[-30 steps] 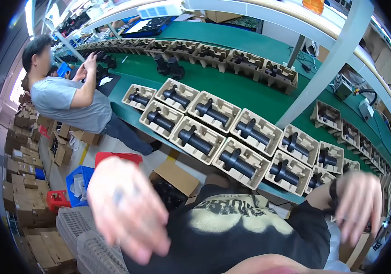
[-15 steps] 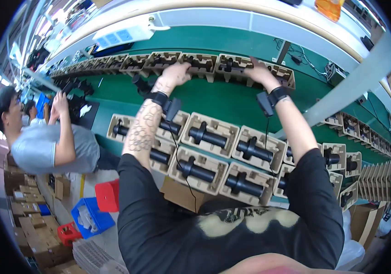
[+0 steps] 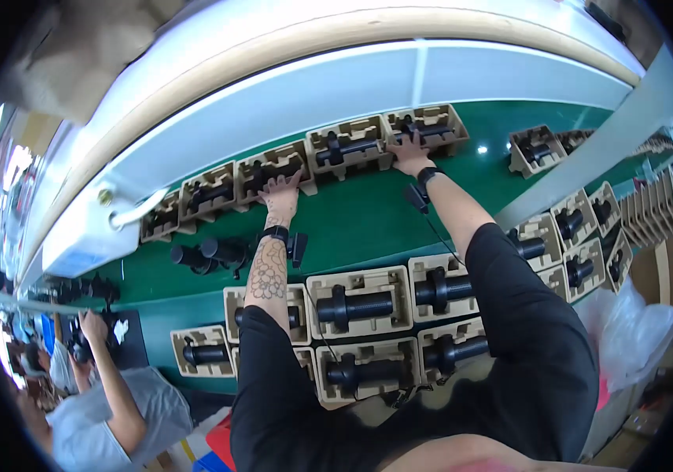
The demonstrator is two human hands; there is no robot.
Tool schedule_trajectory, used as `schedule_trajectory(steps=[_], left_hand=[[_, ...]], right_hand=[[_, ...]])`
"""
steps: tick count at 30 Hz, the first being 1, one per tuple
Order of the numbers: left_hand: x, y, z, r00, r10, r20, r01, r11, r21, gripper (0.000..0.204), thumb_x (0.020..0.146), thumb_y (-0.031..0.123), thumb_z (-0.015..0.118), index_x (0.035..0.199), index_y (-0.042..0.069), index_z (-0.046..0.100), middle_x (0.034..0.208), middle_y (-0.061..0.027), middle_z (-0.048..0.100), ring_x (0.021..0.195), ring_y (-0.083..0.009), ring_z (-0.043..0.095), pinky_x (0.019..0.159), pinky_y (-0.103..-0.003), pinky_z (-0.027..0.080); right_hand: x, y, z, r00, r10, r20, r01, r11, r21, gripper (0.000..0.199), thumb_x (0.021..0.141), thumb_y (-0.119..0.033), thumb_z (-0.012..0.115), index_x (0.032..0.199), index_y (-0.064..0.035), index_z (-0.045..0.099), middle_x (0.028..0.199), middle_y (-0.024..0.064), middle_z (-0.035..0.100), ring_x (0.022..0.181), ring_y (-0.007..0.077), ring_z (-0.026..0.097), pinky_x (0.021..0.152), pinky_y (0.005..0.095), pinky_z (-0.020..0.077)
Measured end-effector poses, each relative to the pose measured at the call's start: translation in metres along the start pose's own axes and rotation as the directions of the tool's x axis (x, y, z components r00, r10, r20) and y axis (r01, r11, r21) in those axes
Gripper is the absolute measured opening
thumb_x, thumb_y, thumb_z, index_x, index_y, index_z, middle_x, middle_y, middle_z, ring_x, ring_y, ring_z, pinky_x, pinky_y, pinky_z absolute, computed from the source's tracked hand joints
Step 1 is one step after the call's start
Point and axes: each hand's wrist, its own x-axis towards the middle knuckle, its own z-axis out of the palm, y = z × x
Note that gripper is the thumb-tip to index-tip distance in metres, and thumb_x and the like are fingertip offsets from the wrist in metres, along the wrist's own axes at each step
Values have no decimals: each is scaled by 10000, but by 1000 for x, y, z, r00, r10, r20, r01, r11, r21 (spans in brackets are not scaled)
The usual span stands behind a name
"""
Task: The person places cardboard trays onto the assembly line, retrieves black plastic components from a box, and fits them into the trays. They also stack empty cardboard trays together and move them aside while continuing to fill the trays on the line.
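**Two hands on one row of trays: uneven force is the main risk**

The person's left hand [image 3: 280, 195] lies with fingers spread wide over the front of one beige moulded-pulp tray [image 3: 309, 186]; the right hand [image 3: 411, 156] is spread over the front left corner of the row's right-end tray [image 3: 446, 142]. Neither is seen closed around anything; how hard they press cannot be told. Both trays stand toward the back of the green bench [image 3: 368, 208], each cradling black parts, with an untouched middle tray [image 3: 361, 160] between.

If one hand pushed harder, the row could buckle at that middle tray, or a fingertip get pinched where walls meet. The right fingers reach close to the collared black part [image 3: 409, 126], so a slip could jog it from its recess.

Loose black cylinders [image 3: 226, 252] sit left of the left forearm; a leftward sweep could knock them. The right wrist unit's cable [image 3: 441, 238] trails toward the front trays [image 3: 360, 272] and might catch a rim during withdrawal.
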Motion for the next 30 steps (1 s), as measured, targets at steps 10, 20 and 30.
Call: schedule_trajectory(steps=[10,20,30], left_hand=[[-23,66,-52,964,127,232,-77,974,-212,207,849,254,548,1036,260,637,1065,-101,517,1060,-335,471,814,-677,382],[-51,137,-74,950,192,245,-135,963,-234,225,845,199,525,1038,232,636,1082,-103,518,1049,-341,482,762,-682,396],[-49,163,-74,948,184,260,-95,943,-319,251,834,146,512,1037,220,641,1094,-100,520,1065,-339,473,785,-720,359]], right_hand=[[-57,57,10,988,112,-108,-96,986,137,160,799,-144,551,891,-185,675,1050,99,522,1134,309,446,913,592,392],[-104,92,17,829,462,-316,-435,887,155,145,780,-146,546,802,-154,689,980,120,566,1107,319,468,901,528,414],[-100,122,24,816,435,-380,-403,900,163,133,774,-160,560,810,-151,688,1050,119,573,1133,327,457,906,497,394]])
